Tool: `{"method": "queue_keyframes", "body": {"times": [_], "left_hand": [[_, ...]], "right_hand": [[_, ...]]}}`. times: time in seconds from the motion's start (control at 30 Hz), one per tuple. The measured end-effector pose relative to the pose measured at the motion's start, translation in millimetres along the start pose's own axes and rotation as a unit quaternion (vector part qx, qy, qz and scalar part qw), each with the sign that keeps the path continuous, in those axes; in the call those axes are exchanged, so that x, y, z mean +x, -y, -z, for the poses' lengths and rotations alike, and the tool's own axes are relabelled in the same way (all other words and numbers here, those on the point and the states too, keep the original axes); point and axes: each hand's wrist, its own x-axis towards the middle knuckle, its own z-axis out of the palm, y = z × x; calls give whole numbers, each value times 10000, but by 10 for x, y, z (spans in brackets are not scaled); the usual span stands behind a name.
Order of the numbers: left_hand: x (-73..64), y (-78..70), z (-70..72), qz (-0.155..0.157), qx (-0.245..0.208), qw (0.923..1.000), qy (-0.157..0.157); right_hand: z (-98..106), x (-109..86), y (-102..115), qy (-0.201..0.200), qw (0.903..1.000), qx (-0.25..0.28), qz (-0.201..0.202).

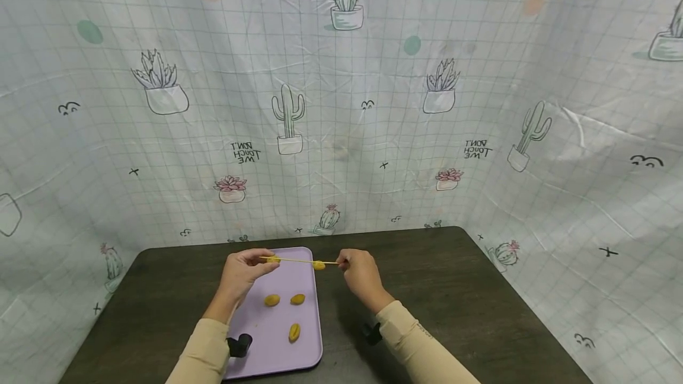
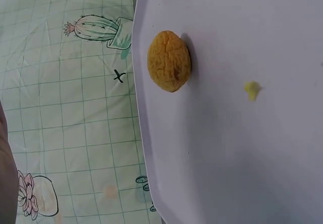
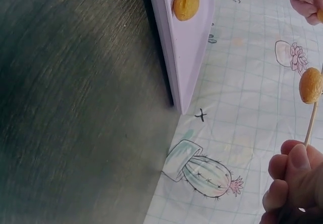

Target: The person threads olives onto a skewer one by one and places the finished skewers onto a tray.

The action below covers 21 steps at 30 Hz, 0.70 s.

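My right hand (image 1: 363,277) pinches one end of a thin wooden skewer (image 1: 296,261), held roughly level above the tray's far part. A small yellow-brown potato (image 3: 311,86) is threaded on the skewer, apart from the right fingers. At the skewer's other end, my left hand (image 1: 237,277) pinches a second small potato (image 1: 274,259) between thumb and fingers. How far the stick goes into that one is hard to tell. Below the hands lies a lilac tray (image 1: 267,354) with loose potatoes, among them a wrinkled one (image 2: 169,61) and a split one (image 1: 294,332).
The tray rests on a dark wooden table (image 1: 427,289). A small yellow crumb (image 2: 252,90) lies on the tray. A pale curtain (image 1: 352,135) with cactus prints hangs behind the table and at both sides.
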Motion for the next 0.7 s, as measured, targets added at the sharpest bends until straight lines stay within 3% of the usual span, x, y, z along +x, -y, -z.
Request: {"method": "queue_keyframes", "body": {"times": [0.7], "left_hand": [[-8, 16, -60, -46, 312, 9995, 73]], "right_hand": [[11, 6, 155, 72, 9999, -140, -47]]}}
